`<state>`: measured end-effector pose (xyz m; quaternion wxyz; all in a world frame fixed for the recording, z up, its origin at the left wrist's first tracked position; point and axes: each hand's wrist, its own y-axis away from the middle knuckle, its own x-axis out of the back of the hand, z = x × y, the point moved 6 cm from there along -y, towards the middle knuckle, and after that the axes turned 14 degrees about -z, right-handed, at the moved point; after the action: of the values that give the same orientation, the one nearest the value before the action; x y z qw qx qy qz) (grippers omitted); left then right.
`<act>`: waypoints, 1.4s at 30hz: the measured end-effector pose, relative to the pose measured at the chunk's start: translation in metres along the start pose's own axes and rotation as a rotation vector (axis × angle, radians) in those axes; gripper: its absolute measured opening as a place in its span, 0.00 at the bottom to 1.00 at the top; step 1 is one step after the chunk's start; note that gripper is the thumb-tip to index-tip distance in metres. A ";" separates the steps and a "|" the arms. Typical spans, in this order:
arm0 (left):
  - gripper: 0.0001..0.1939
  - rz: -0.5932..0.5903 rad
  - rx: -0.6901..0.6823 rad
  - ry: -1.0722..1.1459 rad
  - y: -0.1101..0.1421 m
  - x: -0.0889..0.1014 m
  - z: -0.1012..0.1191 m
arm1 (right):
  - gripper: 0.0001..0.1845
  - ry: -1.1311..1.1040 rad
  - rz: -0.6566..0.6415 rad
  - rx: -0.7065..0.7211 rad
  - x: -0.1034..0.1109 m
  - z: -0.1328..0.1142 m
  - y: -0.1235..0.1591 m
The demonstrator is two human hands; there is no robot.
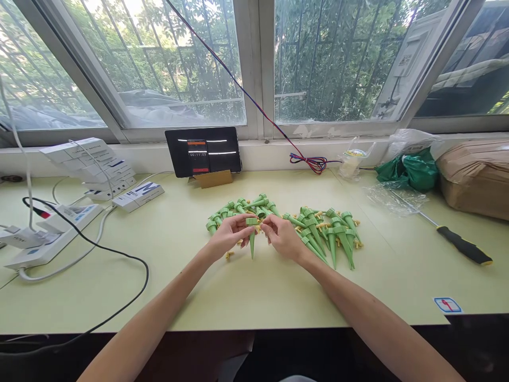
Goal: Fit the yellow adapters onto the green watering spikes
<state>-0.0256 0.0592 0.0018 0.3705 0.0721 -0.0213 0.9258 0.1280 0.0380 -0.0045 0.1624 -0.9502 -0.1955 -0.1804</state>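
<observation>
My left hand point(231, 233) grips a green plant watering spike point(252, 241), cap up and pointed end down, above the table. Close beside it, my right hand point(281, 235) is closed in a pinch against the spike's side. A bit of yellow shows at those fingertips, too small and covered to make out fully. Behind my hands lies a pile of green capped spikes point(260, 199). More spikes with yellow valves point(312, 228) are heaped to the right of my right hand. A loose yellow valve point(229, 255) rests on the table below my left hand.
A tablet point(222, 151) leans on a cardboard stand at the back. White boxes point(139, 196), a power strip point(55, 241) and cables occupy the left. On the right are a screwdriver point(463, 245), a green bag point(417, 170) and a brown package point(475, 178).
</observation>
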 end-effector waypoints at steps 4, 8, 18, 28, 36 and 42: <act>0.24 -0.007 0.000 -0.013 0.000 -0.001 -0.001 | 0.12 0.027 -0.007 -0.036 0.000 0.001 0.001; 0.24 -0.008 -0.008 -0.017 0.000 -0.001 -0.001 | 0.13 0.042 -0.011 -0.041 0.000 -0.001 0.001; 0.23 -0.001 -0.017 -0.025 0.000 -0.001 0.001 | 0.15 0.044 -0.020 -0.042 0.000 -0.003 0.001; 0.24 0.007 -0.011 -0.047 0.000 -0.001 0.000 | 0.15 0.068 0.000 -0.020 -0.001 0.002 0.000; 0.22 0.014 -0.007 -0.062 0.001 -0.002 0.002 | 0.17 0.057 -0.020 -0.051 -0.001 0.000 0.000; 0.22 0.015 -0.007 -0.053 0.000 -0.005 0.004 | 0.18 0.095 -0.002 -0.052 0.000 0.002 0.001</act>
<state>-0.0215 0.0550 0.0049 0.3632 0.0952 -0.0348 0.9262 0.1285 0.0382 -0.0069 0.1465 -0.9443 -0.1836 -0.2304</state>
